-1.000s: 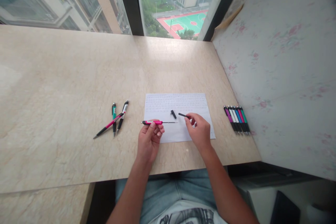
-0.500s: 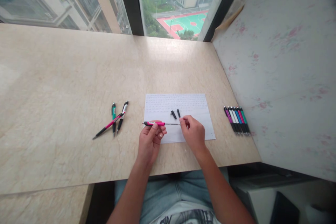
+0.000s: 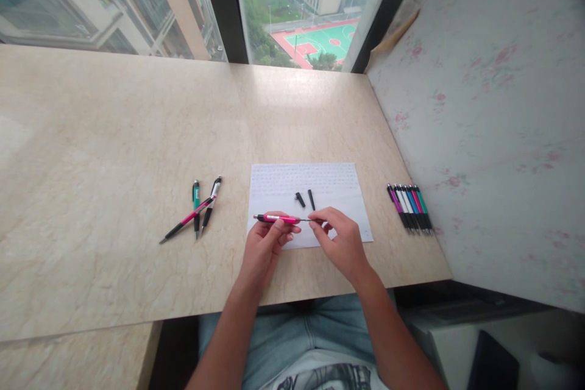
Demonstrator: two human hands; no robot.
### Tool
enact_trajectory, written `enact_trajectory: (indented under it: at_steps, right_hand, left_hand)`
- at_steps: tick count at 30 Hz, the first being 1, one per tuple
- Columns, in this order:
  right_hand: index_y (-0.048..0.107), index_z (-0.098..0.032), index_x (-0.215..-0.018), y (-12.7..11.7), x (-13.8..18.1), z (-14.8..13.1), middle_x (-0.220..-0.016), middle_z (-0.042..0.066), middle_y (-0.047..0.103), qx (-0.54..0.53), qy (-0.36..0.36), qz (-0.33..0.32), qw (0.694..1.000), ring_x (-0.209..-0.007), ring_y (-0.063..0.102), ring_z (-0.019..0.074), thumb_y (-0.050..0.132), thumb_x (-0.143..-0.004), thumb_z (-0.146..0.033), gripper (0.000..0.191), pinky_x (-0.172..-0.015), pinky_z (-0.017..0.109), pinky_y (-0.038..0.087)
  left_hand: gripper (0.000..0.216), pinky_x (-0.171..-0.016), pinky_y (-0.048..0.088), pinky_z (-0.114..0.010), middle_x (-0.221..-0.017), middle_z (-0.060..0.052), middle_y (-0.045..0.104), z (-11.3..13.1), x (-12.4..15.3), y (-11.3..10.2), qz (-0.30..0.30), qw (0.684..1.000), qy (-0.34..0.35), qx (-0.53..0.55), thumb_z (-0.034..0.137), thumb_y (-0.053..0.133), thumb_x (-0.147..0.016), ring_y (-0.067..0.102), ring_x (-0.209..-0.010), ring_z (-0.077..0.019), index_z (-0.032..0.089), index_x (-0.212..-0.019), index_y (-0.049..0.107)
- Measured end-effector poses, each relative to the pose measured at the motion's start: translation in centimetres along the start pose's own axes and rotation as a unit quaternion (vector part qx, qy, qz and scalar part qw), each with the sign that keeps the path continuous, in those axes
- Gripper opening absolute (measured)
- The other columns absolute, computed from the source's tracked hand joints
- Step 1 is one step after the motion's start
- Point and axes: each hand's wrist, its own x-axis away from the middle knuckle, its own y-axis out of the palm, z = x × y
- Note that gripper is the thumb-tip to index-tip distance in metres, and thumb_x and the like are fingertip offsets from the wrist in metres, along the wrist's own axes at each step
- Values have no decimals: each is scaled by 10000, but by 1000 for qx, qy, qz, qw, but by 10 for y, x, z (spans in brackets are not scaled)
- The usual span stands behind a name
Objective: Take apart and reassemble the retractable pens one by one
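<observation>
My left hand [image 3: 267,244] pinches the pink barrel of a taken-apart pen [image 3: 278,218], held level over a sheet of written paper [image 3: 338,186]. A thin refill sticks out of the barrel to the right. My right hand [image 3: 340,241] pinches the tip of that refill [image 3: 311,220]. Two small black pen parts [image 3: 305,198] lie on the paper just beyond my fingers.
Three pens [image 3: 197,207] lie crossed on the beige tabletop [image 3: 114,152] to the left. A neat row of several coloured pens [image 3: 409,207] lies at the right, near the papered wall [image 3: 493,122]. A window [image 3: 311,6] runs along the far edge.
My right hand laid down the black part it held beside the other on the paper, then came left and took hold of the refill's tip. The left hand shifted slightly right.
</observation>
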Motion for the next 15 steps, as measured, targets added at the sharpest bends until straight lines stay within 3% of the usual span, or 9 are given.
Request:
enact_trajectory:
  at_steps: [9, 15]
  right_hand:
    - [667, -205, -910, -6, 1, -1, -848, 40, 674, 24, -5, -2, 1000, -713, 597, 146, 518, -903, -197, 150, -621, 266, 504]
    - [662, -204, -906, -5, 2, 1, -854, 37, 674, 19, -6, -4, 1000, -727, 602, 145, 528, -891, -180, 137, -623, 261, 504]
  left_hand:
    - [231, -628, 516, -199, -851, -59, 728, 2, 2, 2, -2, 1000, 7, 28, 326, 672, -838, 705, -749, -143, 189, -995, 572]
    - [257, -652, 533, -226, -967, -95, 728, 1, 2, 3, -19, 1000, 1, 5, 343, 678, -830, 713, -791, -165, 177, -993, 569]
